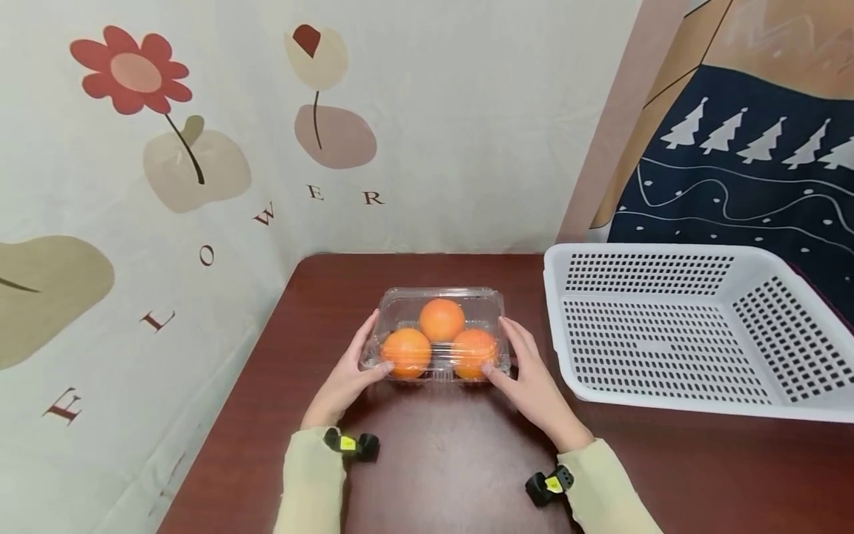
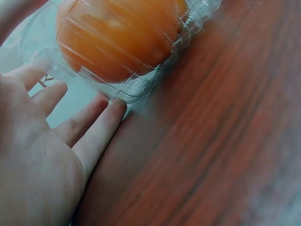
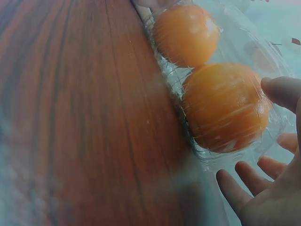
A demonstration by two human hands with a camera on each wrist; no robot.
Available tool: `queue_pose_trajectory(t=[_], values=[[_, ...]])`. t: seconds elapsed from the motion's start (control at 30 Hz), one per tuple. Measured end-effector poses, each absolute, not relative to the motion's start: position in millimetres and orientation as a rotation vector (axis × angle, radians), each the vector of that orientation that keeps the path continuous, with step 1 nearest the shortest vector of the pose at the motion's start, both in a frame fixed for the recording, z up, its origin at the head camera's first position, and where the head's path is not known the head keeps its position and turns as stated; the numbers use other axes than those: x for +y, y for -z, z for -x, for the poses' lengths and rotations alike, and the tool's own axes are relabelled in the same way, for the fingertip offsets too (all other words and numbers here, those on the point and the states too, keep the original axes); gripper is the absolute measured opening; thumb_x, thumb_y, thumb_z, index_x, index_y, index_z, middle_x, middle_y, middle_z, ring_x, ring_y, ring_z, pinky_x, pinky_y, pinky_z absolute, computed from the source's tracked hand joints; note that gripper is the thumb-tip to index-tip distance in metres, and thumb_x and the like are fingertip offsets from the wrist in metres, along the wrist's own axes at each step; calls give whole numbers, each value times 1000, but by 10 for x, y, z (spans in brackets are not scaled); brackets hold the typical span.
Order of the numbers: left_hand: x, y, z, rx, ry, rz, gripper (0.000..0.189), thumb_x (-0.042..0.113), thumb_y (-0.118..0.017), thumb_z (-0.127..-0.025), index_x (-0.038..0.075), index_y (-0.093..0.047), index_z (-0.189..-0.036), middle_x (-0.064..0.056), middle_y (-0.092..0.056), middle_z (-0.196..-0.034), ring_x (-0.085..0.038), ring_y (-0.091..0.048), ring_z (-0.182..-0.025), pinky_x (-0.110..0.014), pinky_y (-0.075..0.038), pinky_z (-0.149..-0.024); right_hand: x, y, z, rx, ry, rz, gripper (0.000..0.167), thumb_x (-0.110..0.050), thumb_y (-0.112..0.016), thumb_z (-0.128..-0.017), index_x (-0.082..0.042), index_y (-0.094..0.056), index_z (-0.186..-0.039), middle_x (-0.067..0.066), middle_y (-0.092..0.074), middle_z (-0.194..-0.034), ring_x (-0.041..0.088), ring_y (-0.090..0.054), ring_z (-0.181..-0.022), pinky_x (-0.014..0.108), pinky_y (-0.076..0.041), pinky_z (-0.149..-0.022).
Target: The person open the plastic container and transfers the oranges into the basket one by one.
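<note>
A clear plastic clamshell box [image 1: 437,373] with its lid down stands on the brown table, three oranges [image 1: 442,320] inside it. My left hand [image 1: 340,386] holds the box's left side, thumb at the front corner. In the left wrist view its fingertips meet the lower edge of the box beside one orange [image 2: 117,40]. On the opposite side my right hand [image 1: 534,386] holds the box, thumb on the front right. The right wrist view shows that thumb over the plastic by the nearer orange [image 3: 225,108], with the other fingers spread along the side.
To the right stands a large white plastic basket [image 1: 657,308] with perforated walls. The dark red-brown table [image 1: 427,460] ends at a wall hanging [image 1: 467,148] printed with flowers and letters. A dark cloth with white trees [image 1: 740,170] hangs behind the basket.
</note>
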State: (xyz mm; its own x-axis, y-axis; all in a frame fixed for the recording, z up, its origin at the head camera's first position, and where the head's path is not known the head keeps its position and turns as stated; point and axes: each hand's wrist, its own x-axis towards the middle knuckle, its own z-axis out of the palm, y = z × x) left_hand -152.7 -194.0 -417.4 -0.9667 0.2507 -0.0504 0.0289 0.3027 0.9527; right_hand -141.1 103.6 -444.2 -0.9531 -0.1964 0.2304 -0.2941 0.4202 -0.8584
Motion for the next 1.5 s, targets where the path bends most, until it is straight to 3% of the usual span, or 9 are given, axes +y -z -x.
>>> queue_pose_trajectory(t=[0.13, 0.3, 0.5, 0.73, 1.13, 1.33, 1.5], values=[[-1939, 4163, 1555, 2372, -1790, -248, 73, 24, -63, -83, 34, -19, -141, 12, -15, -145, -21, -20, -130, -46, -34, -95, 1048, 4419, 1437, -2557, -1583, -443, 71, -31, -63, -82, -18, -25, -141, -2, -21, -142, 18, -34, -122, 37, -43, -88], [-1952, 4169, 1571, 2402, -1835, -267, 67, 24, -60, -85, 29, -23, -141, 8, -20, -144, -21, -23, -129, -52, -22, -101, 1035, 4286, 1386, -2502, -1626, -437, 61, -20, -63, -84, -11, -34, -136, 6, -31, -138, 23, -40, -118, 41, -45, -84], [-1945, 4201, 1611, 2422, -1874, -281, 62, 23, -57, -87, 27, -25, -140, 4, -24, -143, -20, -27, -128, -51, -20, -102, 1004, 4093, 1320, -2439, -1703, -392, 49, -7, -59, -85, -4, -42, -130, 14, -35, -133, 28, -44, -113, 44, -46, -82], [-1945, 4199, 1610, 2416, -1896, -253, 62, 24, -56, -88, 27, -23, -141, 6, -21, -144, -20, -22, -130, -52, -17, -103, 967, 4115, 1361, -2416, -1727, -329, 46, -12, -60, -85, -5, -45, -128, 11, -39, -128, 25, -46, -111, 39, -47, -82], [-1944, 4201, 1605, 2369, -1869, -257, 66, 25, -52, -90, 29, -14, -143, 3, -18, -146, -19, -20, -132, -54, -14, -103, 967, 4294, 1455, -2287, -1964, -285, 45, -12, -58, -87, -5, -42, -129, 12, -33, -136, 25, -35, -123, 46, -38, -93], [-1930, 4208, 1639, 2343, -1921, -344, 63, 22, -51, -91, 20, -15, -142, 7, -11, -148, -16, -16, -133, -47, -13, -106, 1004, 4322, 1480, -2237, -2109, -298, 50, -16, -55, -89, -7, -34, -134, 11, -31, -140, 22, -30, -127, 45, -32, -98], [-1909, 4220, 1676, 2271, -2025, -411, 58, 13, -47, -92, 11, -13, -139, -1, -9, -148, -22, -15, -134, -45, -16, -105, 1016, 4329, 1474, -2217, -2177, -313, 49, -16, -52, -91, -9, -32, -135, 12, -33, -139, 21, -30, -128, 42, -30, -99]])
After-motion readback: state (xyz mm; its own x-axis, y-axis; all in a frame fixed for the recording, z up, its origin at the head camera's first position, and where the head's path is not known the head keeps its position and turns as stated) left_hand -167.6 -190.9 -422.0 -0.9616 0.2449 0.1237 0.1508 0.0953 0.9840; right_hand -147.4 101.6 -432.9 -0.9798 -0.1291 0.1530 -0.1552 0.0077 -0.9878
